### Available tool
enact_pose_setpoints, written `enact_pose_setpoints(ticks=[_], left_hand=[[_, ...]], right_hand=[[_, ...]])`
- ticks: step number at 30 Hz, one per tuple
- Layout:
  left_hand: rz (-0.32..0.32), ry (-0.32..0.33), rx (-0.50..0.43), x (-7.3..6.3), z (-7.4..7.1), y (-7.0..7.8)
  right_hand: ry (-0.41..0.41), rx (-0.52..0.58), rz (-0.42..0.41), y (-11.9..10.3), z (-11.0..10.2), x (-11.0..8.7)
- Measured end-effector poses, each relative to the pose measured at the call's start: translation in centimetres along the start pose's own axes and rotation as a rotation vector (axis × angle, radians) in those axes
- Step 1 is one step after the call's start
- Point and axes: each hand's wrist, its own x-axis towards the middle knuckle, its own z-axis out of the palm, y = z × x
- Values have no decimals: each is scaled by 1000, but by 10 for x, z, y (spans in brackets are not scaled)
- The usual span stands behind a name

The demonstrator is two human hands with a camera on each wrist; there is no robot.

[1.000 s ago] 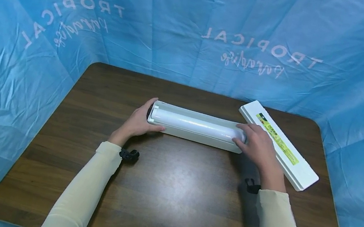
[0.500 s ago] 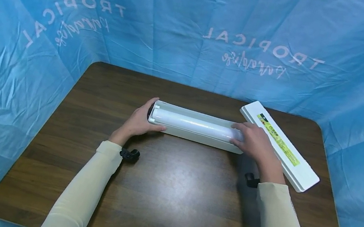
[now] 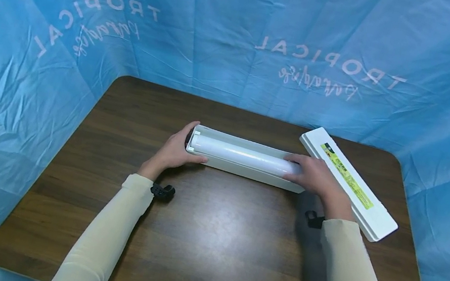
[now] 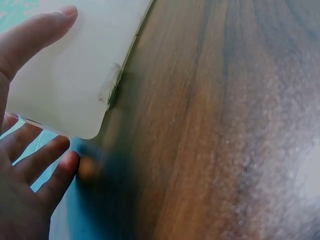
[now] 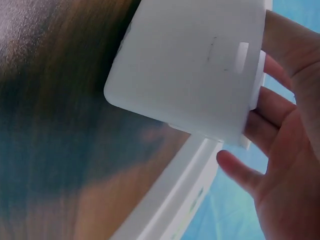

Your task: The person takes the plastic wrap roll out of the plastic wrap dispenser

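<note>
The person's right hand (image 3: 315, 177) is covering the right end of the shiny white cylindrical roll (image 3: 242, 155) inside the long, open-topped white box (image 3: 246, 171). Right of the box, the yellow-green strip-shaped label (image 3: 347, 176) is carrying print too small to read. The left wrist view's edge is cropping the box.

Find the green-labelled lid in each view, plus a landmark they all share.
Head: the lid lies right of centre, slanting, to the right of the box.
Left wrist: not in it.
Right wrist: the lid is at lower middle, slanting from the bottom edge up toward the box.
Shared landmark: the box, upper left in the left wrist view, upper middle in the right.
</note>
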Motion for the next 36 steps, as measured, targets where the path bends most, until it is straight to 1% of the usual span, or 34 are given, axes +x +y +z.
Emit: enact_pose_setpoints(ticks=[5,13,19,25,30,36], left_hand=[[4,-6,-9,0,0,1],[16,-5,-42,0,1,0],[20,-4,-46,-1,1,-1],[18,6,-44,-2,2,-4],[22,23,-41,-1,2,-5],[31,22,-50,-1,2,-6]], right_hand=[[18,49,-37,6,2,-1],[78,42,-108,10,5,-7],[122,93,-108,11,6,-13],[158,86,-117,10,4,-16],[194,104,-119,6,0,-17],[211,124,-114,4,-1,-20]])
